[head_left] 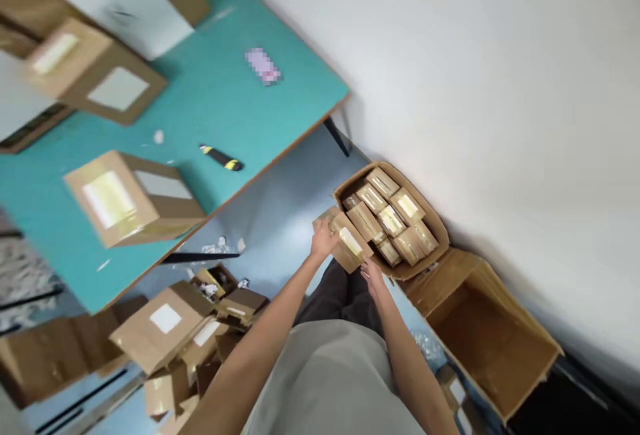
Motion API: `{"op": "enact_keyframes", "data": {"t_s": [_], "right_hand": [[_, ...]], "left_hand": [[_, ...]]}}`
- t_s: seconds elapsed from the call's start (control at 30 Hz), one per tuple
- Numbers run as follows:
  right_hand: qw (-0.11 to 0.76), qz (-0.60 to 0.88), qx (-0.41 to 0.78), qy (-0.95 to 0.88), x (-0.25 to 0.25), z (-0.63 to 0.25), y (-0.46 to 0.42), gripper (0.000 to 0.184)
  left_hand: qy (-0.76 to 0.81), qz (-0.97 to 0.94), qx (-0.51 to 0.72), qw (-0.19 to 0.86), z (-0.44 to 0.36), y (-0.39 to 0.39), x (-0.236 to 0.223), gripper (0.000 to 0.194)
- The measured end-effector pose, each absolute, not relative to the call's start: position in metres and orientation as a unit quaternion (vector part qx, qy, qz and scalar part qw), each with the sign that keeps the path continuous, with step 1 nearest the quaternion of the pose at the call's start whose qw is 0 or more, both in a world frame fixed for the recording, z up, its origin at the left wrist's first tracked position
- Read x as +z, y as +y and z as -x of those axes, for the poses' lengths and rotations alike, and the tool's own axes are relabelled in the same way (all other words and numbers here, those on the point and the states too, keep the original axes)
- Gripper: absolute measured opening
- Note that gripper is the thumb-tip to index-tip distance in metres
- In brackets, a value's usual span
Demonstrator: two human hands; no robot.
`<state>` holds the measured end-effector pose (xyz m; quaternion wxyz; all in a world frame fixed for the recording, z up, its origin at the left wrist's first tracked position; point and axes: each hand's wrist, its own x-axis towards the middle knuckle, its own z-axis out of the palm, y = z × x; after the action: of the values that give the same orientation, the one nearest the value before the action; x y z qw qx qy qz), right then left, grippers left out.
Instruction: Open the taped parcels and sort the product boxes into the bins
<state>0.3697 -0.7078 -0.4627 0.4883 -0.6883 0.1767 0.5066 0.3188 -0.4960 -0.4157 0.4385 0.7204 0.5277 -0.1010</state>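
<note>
A brown cardboard box (pixel 345 235) with a pale label and shiny tape is held level in front of my legs. My left hand (pixel 324 240) grips its left end, the fingers closed over the edge. At its near right corner, my right hand (pixel 371 273) is closed on the box too. Just beyond stands a large open carton (pixel 443 238), packed with several small taped boxes (pixel 391 220). The held box overlaps that carton's near left rim in the view; whether they touch I cannot tell.
A green table (pixel 220 95) at left bears taped boxes (pixel 165 188), a utility knife (pixel 221 157) and a blurred pink object (pixel 263 66). Below it lies a pile of cardboard boxes (pixel 170 321). An open carton (pixel 490 328) stands at right, along the white wall (pixel 500 88).
</note>
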Motion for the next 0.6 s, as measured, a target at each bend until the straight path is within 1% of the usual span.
{"op": "enact_keyframes", "data": {"t_s": [0.17, 0.3, 0.43, 0.6], "right_hand": [[0.456, 0.678, 0.562, 0.127, -0.425, -0.35, -0.611, 0.037], [0.449, 0.644, 0.614, 0.083, -0.401, -0.328, -0.544, 0.039], [0.447, 0.603, 0.659, 0.046, -0.384, -0.299, -0.481, 0.039], [0.432, 0.542, 0.721, -0.024, -0.361, -0.262, -0.402, 0.043]], "left_hand": [[0.558, -0.748, 0.001, 0.359, -0.296, -0.446, -0.333, 0.065], [0.585, -0.753, 0.066, 0.293, -0.274, -0.415, -0.275, 0.065], [0.605, -0.744, 0.126, 0.254, -0.244, -0.37, -0.243, 0.067], [0.624, -0.74, 0.147, 0.204, -0.199, -0.285, -0.223, 0.076]]}}
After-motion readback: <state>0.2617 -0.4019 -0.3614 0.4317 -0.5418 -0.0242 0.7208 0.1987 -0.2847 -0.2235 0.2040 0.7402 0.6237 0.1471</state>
